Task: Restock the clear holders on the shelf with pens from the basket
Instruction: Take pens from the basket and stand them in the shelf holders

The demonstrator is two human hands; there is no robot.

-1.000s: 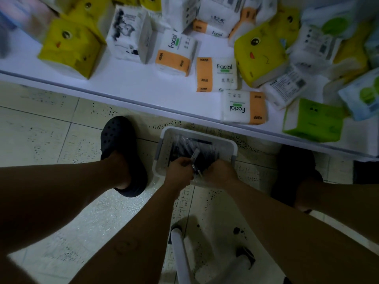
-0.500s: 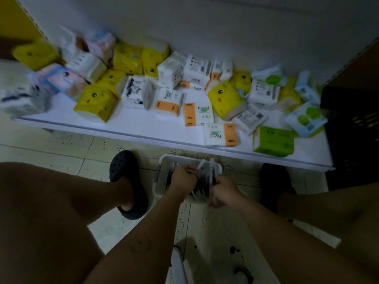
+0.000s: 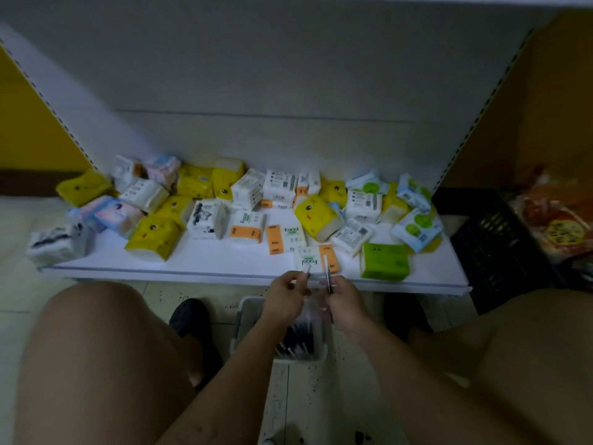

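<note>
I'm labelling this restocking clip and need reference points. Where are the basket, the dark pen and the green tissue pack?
basket (image 3: 240, 327), head view, on its left wall.
dark pen (image 3: 328, 280), head view, on its dark barrel.
green tissue pack (image 3: 385, 261), head view, on the middle of its top face.

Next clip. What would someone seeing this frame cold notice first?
A jumble of tissue packs strewn over the low white shelf fills the middle. Just below its front edge, the left hand holds up a pale pen and the right hand a darker pen. Both hands are above the basket of pens on the floor between the feet.
</note>
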